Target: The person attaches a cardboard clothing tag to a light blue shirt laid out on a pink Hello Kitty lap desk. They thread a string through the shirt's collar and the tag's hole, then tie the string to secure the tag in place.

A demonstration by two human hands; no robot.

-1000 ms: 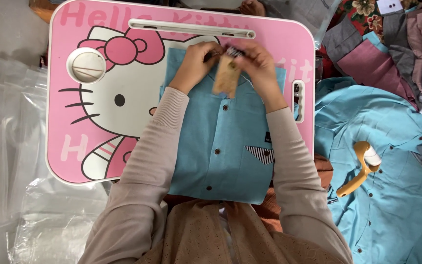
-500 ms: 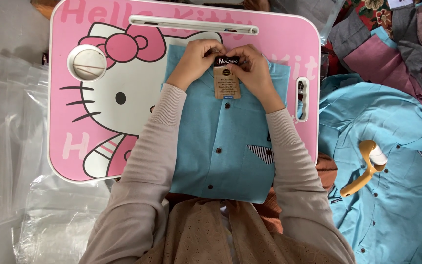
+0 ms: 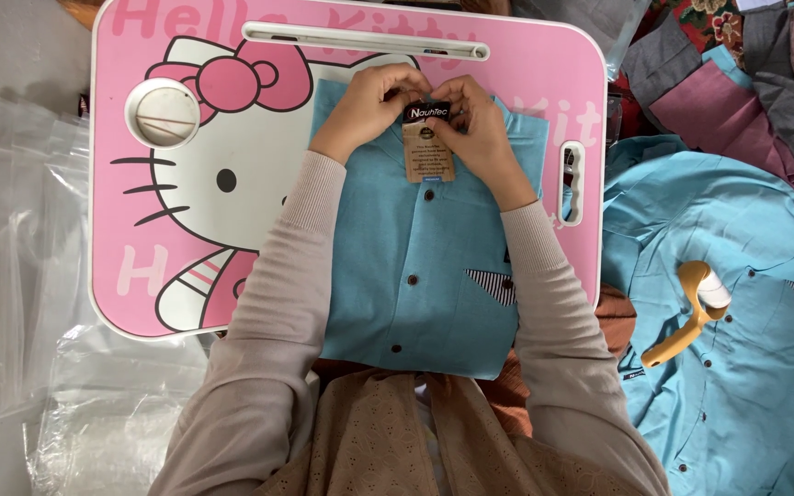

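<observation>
Up near the top centre of the frame, both of my hands met at the collar of the folded blue shirt [image 3: 415, 276], which lay flat on the pink lap table [image 3: 186, 248]. My left hand [image 3: 369, 106] and right hand [image 3: 475, 129] pinched the top of a brown paper tag [image 3: 428, 152] between their fingertips, the tag hanging down over the button placket. Whether it was already fastened to the collar I could not tell. At the right, another blue shirt [image 3: 737, 367] lay spread, with a yellow-handled tool [image 3: 686, 317] resting on it. Clear plastic bags [image 3: 20, 276] sat at the left.
</observation>
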